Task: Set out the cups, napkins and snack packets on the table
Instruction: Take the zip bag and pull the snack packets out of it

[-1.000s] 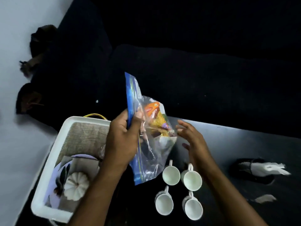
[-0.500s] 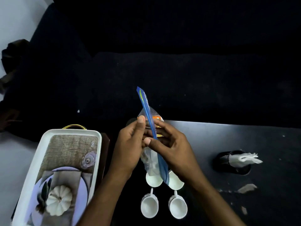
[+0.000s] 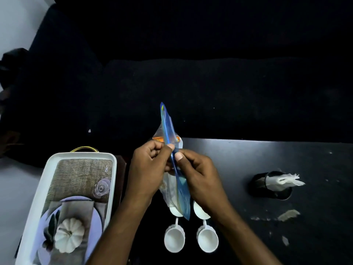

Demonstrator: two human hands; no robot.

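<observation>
This looks like a home living room, dimly lit. I sit or stand at a low black table with a dark upholstered sofa right behind it, its seat cushion running along the table's far edge. A pale wall shows at the upper left. On the table stand small white cups, and a black mesh holder stuffed with white napkins. To my left sits a white serving tray printed with a table-setting picture of a pumpkin and a glass. The tabletop is scuffed, with a few pale scraps.
</observation>
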